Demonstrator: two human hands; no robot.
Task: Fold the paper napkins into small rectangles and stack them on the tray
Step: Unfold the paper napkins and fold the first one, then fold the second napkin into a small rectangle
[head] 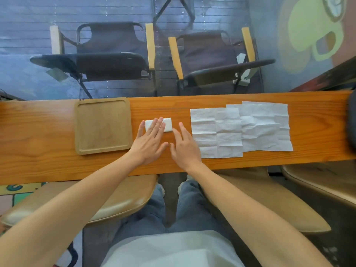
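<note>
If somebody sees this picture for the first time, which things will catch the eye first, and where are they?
First the two hands at the middle of the wooden table: the left hand presses flat on a small folded napkin, the right hand is open just beside it. To the right lie the unfolded napkins, overlapping; to the left sits the tray, with nothing on it.

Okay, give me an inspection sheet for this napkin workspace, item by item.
Surface: wooden table, narrow.
Job's things: tray holds nothing yet; folded napkin beside it; unfolded napkins overlapping, further right.
Clutter: nothing seen.
Hands: left hand presses flat on the folded napkin; right hand open with straight fingers, beside it.
Cables: nothing seen.
Surroundings: two folding chairs beyond the table.
</note>
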